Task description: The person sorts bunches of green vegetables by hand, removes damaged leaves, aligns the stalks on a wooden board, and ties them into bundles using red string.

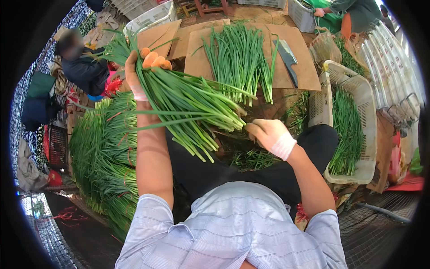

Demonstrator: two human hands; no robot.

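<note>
My left hand (155,62), in a pale glove with orange fingertips, is closed around a thick bunch of garlic chives (198,99). The leaves trail off past the hand at the upper left, and the pale stem ends slant down to the right. Several stems fan out lower than the rest. At those pale ends is my gloved right hand (267,134), its fingers curled; whether a stem is pinched between them is hidden. Beyond the bunch, loose garlic chives (235,60) lie on a cardboard sheet (304,72), with a cleaver-like knife (286,62) to their right.
Tied chive bundles (107,151) are heaped to my left. A white plastic crate (369,148) holding chives stands at my right, near stacked white crates (391,64). Leaf trimmings (252,158) litter the ground between my legs. One person (84,69) sits at left; another (357,15) is at upper right.
</note>
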